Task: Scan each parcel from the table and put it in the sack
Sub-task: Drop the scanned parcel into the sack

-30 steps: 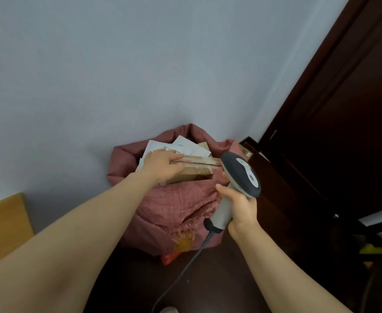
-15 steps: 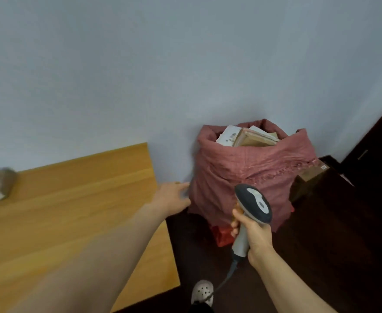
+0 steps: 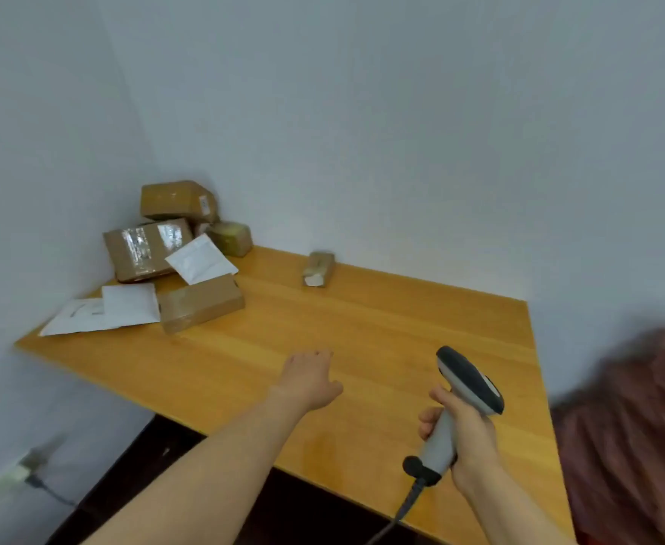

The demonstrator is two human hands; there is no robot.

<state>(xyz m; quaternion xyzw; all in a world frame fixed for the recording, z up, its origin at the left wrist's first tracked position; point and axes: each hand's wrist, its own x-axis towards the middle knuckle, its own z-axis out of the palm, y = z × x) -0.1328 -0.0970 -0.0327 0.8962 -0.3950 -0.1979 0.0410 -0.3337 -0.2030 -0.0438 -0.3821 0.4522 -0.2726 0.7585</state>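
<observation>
Mid-task, between parcels, as I judge it; no parcel in either hand right now. Left hand (image 3: 309, 381) empty, palm down, fingers loosely spread, hovering over the orange-brown wooden tabletop (image 3: 362, 340); whether it touches the wood I cannot tell. Right hand (image 3: 466, 430) wrapped round the handle of the grey handheld barcode scanner (image 3: 468, 381), dark head up and pointing away from the person; black cable (image 3: 405, 509) trails down off the handle.

Left to do: a pile in the far left corner against the wall; plain brown cardboard box (image 3: 175, 200) on top; tape-shiny brown cardboard box (image 3: 146, 247) leaning under it; small olive wrapped parcel (image 3: 231, 238) just beside; white poly mailer (image 3: 201, 259) propped on the pile; long brown cardboard box (image 3: 201, 302) at the front; white flat envelope (image 3: 130, 304) lapping over a second white flat envelope (image 3: 75, 316) near the tabletop's left edge. Small tan taped parcel (image 3: 318, 268) stands alone by the back wall, well apart from the pile and the nearest one to the left hand; likely next pick. So at least eight parcels unscanned.

Reddish-pink woven sack (image 3: 633, 426) at the right edge, beside the tabletop, blurred; its mouth and contents not visible, so how many are done I cannot tell.

White wall plug (image 3: 20, 470) low on the left wall.
</observation>
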